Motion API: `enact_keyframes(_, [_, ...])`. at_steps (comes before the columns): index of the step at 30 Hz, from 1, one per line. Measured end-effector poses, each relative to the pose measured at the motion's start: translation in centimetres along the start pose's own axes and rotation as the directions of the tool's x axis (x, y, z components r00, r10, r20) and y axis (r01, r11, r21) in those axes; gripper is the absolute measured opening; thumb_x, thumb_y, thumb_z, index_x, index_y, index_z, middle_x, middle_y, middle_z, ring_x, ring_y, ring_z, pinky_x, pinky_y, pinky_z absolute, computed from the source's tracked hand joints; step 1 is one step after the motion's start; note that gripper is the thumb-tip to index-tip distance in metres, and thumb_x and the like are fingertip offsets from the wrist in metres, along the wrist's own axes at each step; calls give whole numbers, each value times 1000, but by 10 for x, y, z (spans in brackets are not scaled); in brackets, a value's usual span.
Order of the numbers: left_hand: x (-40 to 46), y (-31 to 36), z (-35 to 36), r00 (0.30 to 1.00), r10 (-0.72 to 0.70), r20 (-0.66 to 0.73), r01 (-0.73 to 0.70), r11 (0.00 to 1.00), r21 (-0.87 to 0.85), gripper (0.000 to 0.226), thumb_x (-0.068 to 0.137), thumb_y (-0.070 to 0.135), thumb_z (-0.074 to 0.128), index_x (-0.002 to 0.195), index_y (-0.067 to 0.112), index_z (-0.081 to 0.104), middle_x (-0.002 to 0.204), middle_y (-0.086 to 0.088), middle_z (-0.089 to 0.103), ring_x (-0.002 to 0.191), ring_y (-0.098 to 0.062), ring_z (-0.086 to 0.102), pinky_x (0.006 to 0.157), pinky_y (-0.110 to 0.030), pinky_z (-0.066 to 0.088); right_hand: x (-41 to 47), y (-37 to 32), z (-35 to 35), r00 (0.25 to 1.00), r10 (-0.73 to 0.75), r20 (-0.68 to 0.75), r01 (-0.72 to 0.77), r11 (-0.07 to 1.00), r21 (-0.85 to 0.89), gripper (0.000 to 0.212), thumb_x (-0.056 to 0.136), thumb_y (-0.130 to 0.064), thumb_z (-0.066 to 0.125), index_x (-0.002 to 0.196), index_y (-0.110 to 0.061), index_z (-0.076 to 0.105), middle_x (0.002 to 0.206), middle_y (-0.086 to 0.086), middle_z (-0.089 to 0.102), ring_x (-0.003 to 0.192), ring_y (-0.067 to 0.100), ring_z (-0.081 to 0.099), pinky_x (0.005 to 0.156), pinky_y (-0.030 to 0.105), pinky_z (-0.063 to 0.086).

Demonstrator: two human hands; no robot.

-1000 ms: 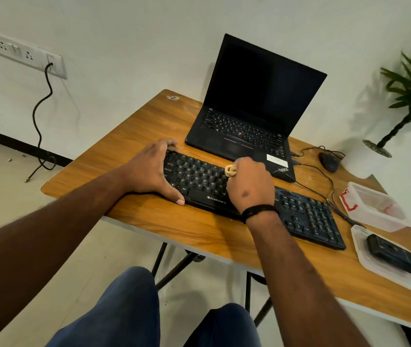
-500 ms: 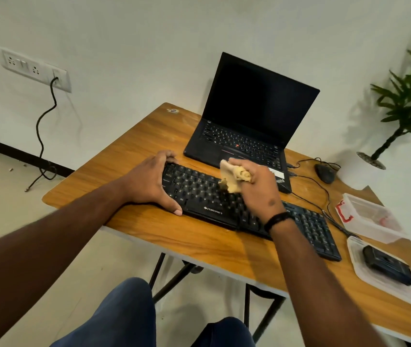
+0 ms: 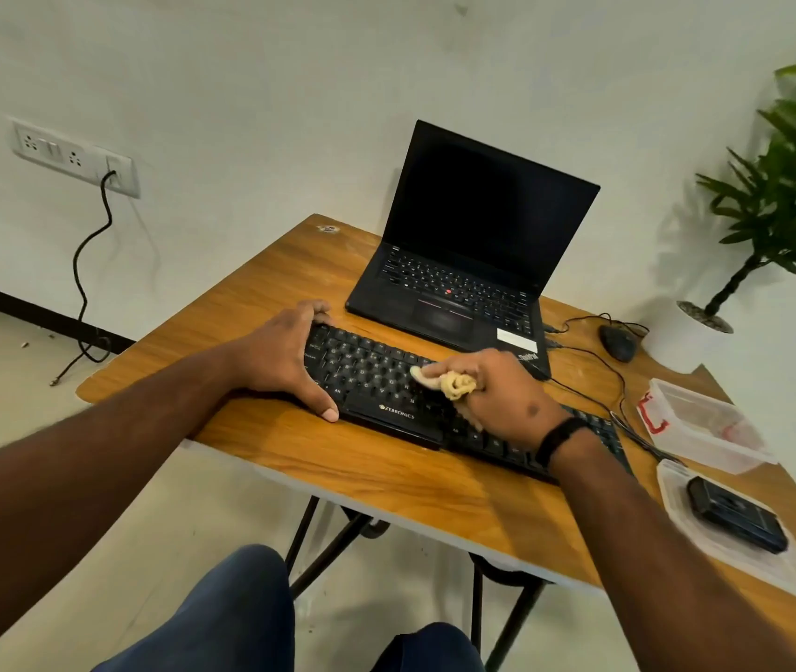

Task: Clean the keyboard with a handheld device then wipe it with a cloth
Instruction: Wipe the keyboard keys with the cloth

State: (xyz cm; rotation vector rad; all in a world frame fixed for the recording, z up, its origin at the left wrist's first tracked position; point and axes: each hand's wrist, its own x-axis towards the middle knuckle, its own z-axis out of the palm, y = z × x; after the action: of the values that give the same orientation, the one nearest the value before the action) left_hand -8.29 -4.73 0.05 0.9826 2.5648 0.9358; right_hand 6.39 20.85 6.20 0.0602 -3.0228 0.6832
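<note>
Keyboard first, since it is what the job turns on: a black full-width board lying across the wooden tabletop, just in front of an open laptop with a dark screen. From where I watch through the head camera, largest to smallest, I see the tabletop carrying everything, the laptop at the back, the keyboard ahead of it, then a clear plastic tub at the right edge and its flat lid nearer me. On that lid rests a small black handheld device, set down and well apart from both hands; I judge the device pass to be finished and the wiping stage under way. A mouse sits beyond the cables near a potted plant.

My left hand lies over the keyboard's left end, fingers on the far edge and thumb stretched along the near edge, bracing the board and holding nothing else. My right hand is curled around a bunched yellowish cloth, pressing it onto the middle keys. I reckon the rest of the keys, notably the right-hand block under my wrist, are left to wipe
</note>
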Motion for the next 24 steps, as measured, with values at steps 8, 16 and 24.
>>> enact_keyframes(8, [25,59,23,975,148,166,-180,965,193,141,43,64,95,157,25,22,157,2,37,143,-20,35,119,-41,31,34,-26,46,982,19,-185,-22,1000,-16,41,86,9,48,110,-15,71,106,5,71,100,22,64,75,19,46])
enact_keyframes(16, [30,49,29,973,183,140,-215,937,275,135,48,70,90,157,21,27,161,3,30,146,-17,27,119,-33,25,1,1,9,999,12,36,-13,1000,21,55,81,14,50,107,-28,75,117,-2,70,100,15,64,84,31,56])
enact_keyframes(24, [27,55,27,976,188,112,-211,944,253,124,49,64,94,150,21,37,149,3,43,137,-17,38,113,-30,29,38,-37,61,958,92,-273,-132,982,-131,26,89,2,48,97,-14,68,97,5,69,80,15,56,68,23,40])
